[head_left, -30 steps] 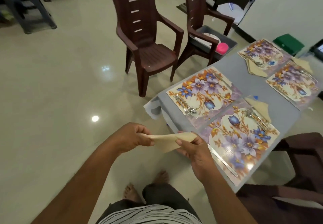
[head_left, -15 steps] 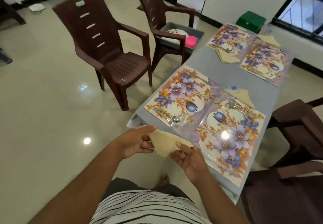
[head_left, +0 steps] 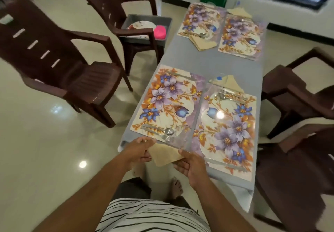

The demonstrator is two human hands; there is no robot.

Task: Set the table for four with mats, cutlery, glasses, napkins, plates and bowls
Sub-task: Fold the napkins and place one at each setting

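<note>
Meanwhile, held a folded beige napkin (head_left: 165, 155) pinched between left hand (head_left: 138, 151) and right hand (head_left: 191, 163), fingers (head_left: 144, 157) curled on its edges, just off the desk (head_left: 178, 56) corner at 6 o'clock of the near-left mat (head_left: 168, 103). Best lowered flat beside the spoon (head_left: 167, 132), probably, corners squared, cutlery undisturbed. Showed four floral mats on grey cloth, napkins already at the other three; no glasses, plates or bowls out. Ringed by brown plastic chairs (head_left: 54, 60); grey tub (head_left: 150, 27) of crockery at 11 o'clock; glossy tiled floor (head_left: 45, 150).
</note>
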